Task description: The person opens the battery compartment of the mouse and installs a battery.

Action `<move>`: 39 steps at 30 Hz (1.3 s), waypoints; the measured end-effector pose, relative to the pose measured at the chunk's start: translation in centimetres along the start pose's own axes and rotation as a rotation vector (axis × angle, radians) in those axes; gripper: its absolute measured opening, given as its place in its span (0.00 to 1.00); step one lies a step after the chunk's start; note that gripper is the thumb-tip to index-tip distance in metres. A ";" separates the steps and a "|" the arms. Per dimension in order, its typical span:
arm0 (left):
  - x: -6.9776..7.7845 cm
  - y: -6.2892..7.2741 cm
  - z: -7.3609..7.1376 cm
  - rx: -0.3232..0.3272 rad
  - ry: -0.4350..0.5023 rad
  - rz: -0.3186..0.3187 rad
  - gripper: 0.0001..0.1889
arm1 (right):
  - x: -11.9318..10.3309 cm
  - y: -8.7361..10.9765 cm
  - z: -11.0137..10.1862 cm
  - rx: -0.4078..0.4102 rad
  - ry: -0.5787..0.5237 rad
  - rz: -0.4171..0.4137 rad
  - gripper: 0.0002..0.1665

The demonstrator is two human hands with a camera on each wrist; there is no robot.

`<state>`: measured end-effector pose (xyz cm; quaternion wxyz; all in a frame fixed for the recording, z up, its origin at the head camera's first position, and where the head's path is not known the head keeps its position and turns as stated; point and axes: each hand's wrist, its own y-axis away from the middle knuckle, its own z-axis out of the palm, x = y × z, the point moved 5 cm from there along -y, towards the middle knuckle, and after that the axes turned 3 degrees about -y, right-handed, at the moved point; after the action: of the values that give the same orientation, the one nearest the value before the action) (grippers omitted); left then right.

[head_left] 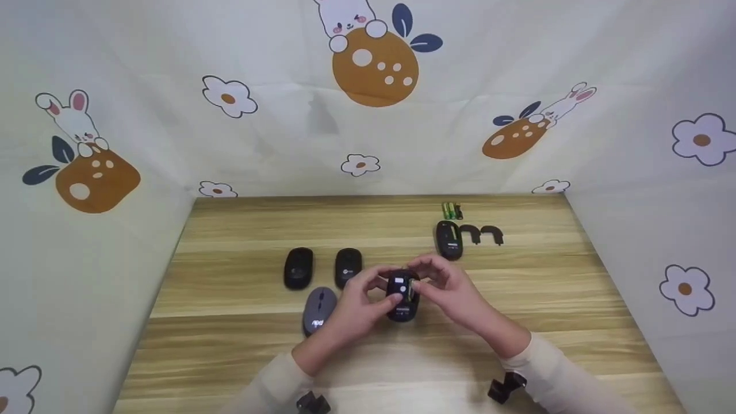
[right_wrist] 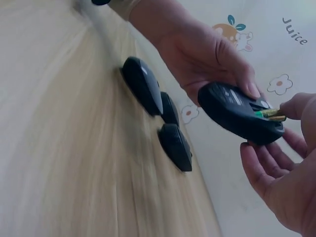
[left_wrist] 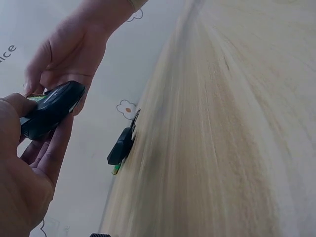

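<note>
1. The held mouse [head_left: 403,305] is above the table [head_left: 230,345], its underside up.
2. The left hand [head_left: 361,300] grips the held mouse, thumb on the underside.
3. The right hand [head_left: 454,294] holds a battery [right_wrist: 269,113] under its thumb, at the slot of the held mouse, fingers curled below.
4. Left of the held mouse are a grey mouse [head_left: 319,305] and two black mice [head_left: 299,268].
5. Beyond it, rightward, lie an upturned mouse [head_left: 448,240], two covers [head_left: 471,231] and spare batteries [head_left: 451,211].
</note>
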<state>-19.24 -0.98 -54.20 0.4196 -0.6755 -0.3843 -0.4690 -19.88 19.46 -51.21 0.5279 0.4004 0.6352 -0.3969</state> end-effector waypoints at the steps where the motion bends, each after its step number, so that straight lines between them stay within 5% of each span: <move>1: 0.0 0.0 0.0 0.003 -0.006 0.005 0.25 | 0.1 0.0 0.0 0.004 -0.002 0.028 0.20; 11: -0.2 0.0 0.2 0.004 0.043 -0.006 0.25 | 0.6 -0.1 0.2 0.015 -0.077 0.129 0.22; 24: 0.0 0.0 0.5 -0.004 0.063 -0.005 0.24 | 0.2 0.1 0.7 0.085 -0.012 -0.071 0.17; 34: 0.2 -0.2 0.6 -0.013 0.057 -0.032 0.25 | 0.6 0.2 0.5 0.113 0.020 -0.094 0.15; 39: 0.0 -0.4 0.7 -0.007 0.101 -0.040 0.26 | 0.8 0.3 0.2 0.043 0.087 -0.138 0.27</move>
<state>-19.42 -0.19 -54.22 0.4266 -0.6447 -0.3744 -0.5120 -19.66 19.46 -52.03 0.4625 0.3837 0.6749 -0.4283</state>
